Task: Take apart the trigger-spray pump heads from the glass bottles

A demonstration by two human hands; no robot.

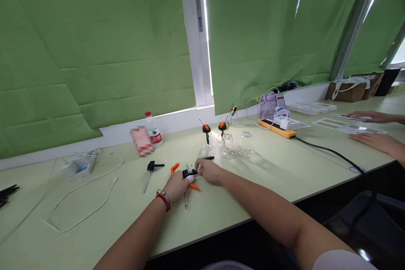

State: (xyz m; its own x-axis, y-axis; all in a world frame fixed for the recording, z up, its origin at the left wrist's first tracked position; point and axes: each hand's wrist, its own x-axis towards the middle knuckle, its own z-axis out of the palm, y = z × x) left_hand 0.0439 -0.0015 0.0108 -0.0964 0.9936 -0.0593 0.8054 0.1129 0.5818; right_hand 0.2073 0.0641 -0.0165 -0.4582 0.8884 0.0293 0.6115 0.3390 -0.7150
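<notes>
The black piece (189, 173) lies between the two grips, just above or on the surface (240, 194); which of the two cannot be told. It reaches from the fingers of the left grip across to the fingertips of the right grip, roughly level.

The left grip (176, 186) is closed around the left part of the black piece, its thumb along the near side. The right grip (209, 171) is nearly closed, its fingers curled in and the fingertips pinching the right end of the black piece.

Just beyond the black piece, to its left, is a curved orange part (175, 167); another orange part (194, 187) shows on its near side, by the left thumb. Whether the thumb touches that one cannot be told. A metal rod (185, 201) points from below the black piece toward the person. Well to the left of the black piece lies a black clamp-like tool (152, 166) with a pale shaft, apart from both grips. Beyond the black piece to the right stand two clear glass jars, the nearer (227, 148) beside the farther (246, 145).
</notes>
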